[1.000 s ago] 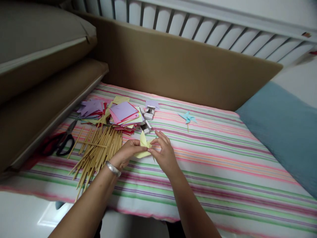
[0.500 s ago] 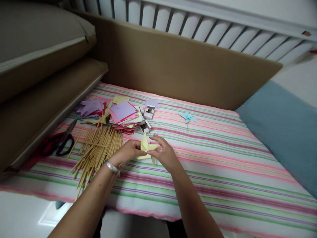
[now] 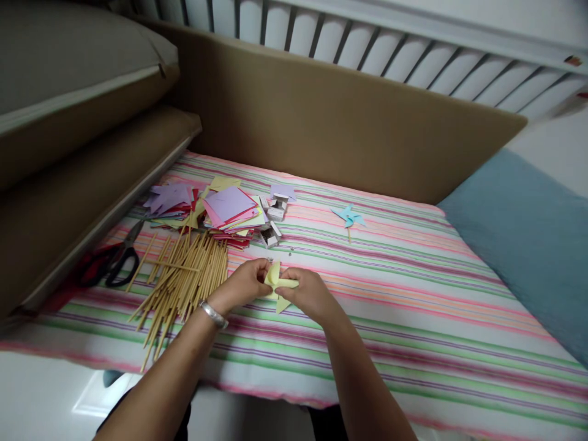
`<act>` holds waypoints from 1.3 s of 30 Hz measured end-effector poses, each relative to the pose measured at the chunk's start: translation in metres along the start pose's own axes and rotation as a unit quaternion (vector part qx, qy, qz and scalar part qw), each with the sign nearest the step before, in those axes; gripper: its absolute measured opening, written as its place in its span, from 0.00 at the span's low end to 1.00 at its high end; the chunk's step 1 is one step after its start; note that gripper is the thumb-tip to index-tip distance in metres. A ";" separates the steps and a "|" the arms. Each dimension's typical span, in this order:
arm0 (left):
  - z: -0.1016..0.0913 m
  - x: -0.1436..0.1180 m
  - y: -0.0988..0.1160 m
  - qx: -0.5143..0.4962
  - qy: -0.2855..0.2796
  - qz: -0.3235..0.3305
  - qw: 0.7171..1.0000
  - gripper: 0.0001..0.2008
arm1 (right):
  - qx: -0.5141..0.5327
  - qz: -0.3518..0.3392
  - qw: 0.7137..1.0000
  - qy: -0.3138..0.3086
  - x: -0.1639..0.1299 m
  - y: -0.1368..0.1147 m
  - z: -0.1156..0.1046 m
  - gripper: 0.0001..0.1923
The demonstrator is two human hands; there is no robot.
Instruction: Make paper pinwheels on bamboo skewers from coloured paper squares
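Over the middle of the striped cloth (image 3: 413, 288), held yellow paper (image 3: 275, 282) with bent-up corners, pinching its left side with the thumb and fingertips of the left hand (image 3: 245, 282) and its right side with those of the right hand (image 3: 313, 295). Could not tell the set of the hidden fingers behind the paper. Risked, by slackening either pinch, letting the curled corners spring loose; by pressing too hard, creasing or tearing them near the middle. Risked also, by a careless nudge forward, losing the tiny grey bits (image 3: 290, 251) on the cloth, or, by a leftward swing, scattering the loose sticks (image 3: 184, 288). Saw something dark in the nearer box (image 3: 273, 239), open but too small to read; could make out no sure contents in the farther box (image 3: 277, 214), also open.
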State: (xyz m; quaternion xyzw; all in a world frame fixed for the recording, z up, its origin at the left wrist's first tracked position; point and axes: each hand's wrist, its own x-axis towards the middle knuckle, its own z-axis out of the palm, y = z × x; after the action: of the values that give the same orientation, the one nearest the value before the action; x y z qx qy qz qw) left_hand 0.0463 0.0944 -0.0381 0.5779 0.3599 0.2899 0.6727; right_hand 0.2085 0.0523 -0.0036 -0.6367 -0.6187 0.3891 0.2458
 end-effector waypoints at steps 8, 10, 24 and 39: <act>0.003 -0.002 0.001 0.068 0.021 0.030 0.997 0.13 | -0.043 -0.057 0.997 0.006 -0.006 -0.006 -0.004 0.04; 0.004 -0.002 0.002 0.077 0.027 0.034 0.996 0.13 | -0.031 -0.049 0.998 -0.005 -0.004 -0.006 -0.002 0.04; 0.027 -0.003 0.021 -0.254 0.164 -0.055 0.952 0.16 | 0.472 0.075 0.874 0.092 0.014 0.003 0.012 0.12; 0.019 0.001 0.010 -0.181 0.198 -0.037 0.963 0.13 | 0.502 0.078 0.859 0.070 0.013 -0.006 0.025 0.11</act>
State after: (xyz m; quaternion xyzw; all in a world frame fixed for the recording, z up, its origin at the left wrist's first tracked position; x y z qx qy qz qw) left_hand 0.0627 0.0858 -0.0266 0.3639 0.4484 0.4333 0.6919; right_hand 0.1846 0.0616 -0.0158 -0.4989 -0.2693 0.6188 0.5437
